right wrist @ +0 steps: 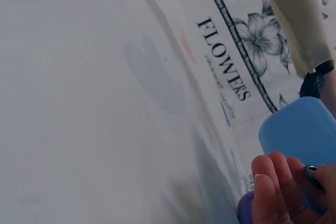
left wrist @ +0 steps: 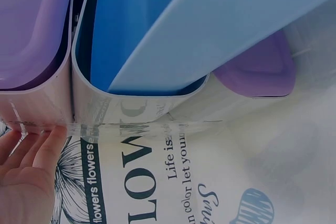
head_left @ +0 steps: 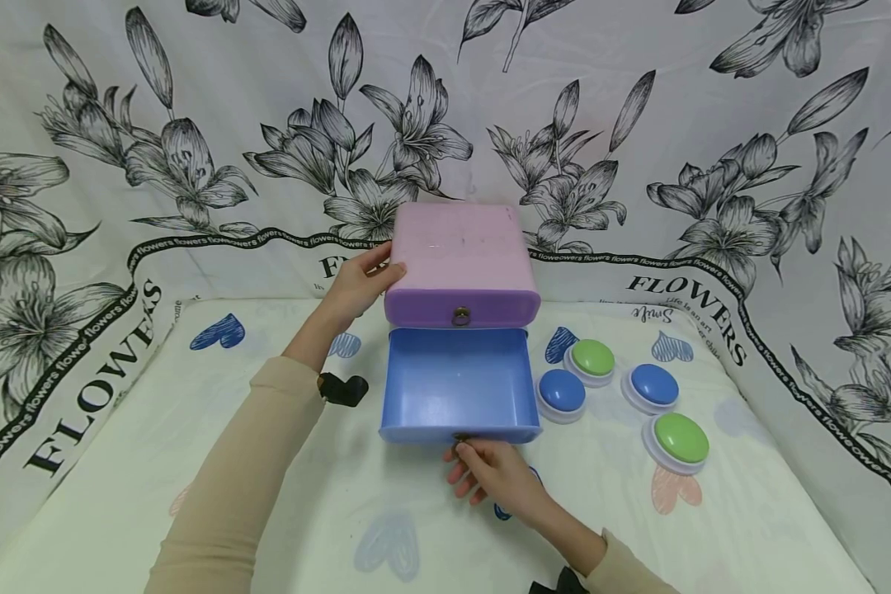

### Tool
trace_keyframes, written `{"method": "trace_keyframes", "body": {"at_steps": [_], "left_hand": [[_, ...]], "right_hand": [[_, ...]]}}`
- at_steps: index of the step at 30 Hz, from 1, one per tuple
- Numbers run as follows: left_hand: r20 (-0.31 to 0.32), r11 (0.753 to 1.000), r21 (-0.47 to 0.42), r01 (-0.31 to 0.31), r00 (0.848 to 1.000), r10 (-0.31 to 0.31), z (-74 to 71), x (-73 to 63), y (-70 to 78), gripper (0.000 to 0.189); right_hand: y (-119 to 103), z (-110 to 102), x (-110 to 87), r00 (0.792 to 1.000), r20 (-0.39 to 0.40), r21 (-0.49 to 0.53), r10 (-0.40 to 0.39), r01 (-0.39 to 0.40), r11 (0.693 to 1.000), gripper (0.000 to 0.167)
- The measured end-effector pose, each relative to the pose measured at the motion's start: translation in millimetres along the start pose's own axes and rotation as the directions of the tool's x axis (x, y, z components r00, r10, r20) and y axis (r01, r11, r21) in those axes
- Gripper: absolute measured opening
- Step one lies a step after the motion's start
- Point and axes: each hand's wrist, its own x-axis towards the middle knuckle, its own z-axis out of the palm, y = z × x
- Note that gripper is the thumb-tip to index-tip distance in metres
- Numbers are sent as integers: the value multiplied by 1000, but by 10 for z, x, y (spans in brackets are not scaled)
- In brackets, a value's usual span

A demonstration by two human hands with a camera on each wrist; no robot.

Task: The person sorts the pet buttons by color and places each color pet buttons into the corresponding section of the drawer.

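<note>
A small drawer cabinet (head_left: 460, 247) with a pink top stands at the centre of the head view. Its blue drawer (head_left: 456, 375) is pulled out, bare inside, below a closed purple drawer (head_left: 423, 308) with a ring pull (head_left: 461, 315). My left hand (head_left: 360, 285) rests against the cabinet's left side, its fingertips (left wrist: 55, 135) pressed to the pink wall in the left wrist view. At the blue drawer's front, my right hand (head_left: 501, 478) pinches the small ring pull (right wrist: 313, 177) between thumb and finger. Another purple drawer (left wrist: 262, 69) shows below the blue one in the left wrist view.
Right of the cabinet stand several round push buttons with white bases: a near blue button (head_left: 562, 390), a green button (head_left: 592, 357), another blue button (head_left: 654, 384) and another green button (head_left: 681, 438). A heart-print cloth (head_left: 304, 511) covers the table; a flower-print curtain (head_left: 579, 49) hangs behind.
</note>
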Motion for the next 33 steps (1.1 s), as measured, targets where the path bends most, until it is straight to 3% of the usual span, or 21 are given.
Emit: {"method": "trace_keyframes", "body": {"at_steps": [16,24,33], "left_hand": [[-4,1000,-12,10,1000,-10,2,-4,3,65],[-2,1000,-3,5,1000,-5,-4,-1,-4,65],[-2,1000,-12,0,1000,0,2,-7,-3,65]], "right_hand": [[-150,81,-144,1000,-5,1,3,-3,1000,33],[94,86,-95,1000,-3,20,-3,3,1000,37],[119,102,-122,1000,0,33,11,-11,999,36]]}}
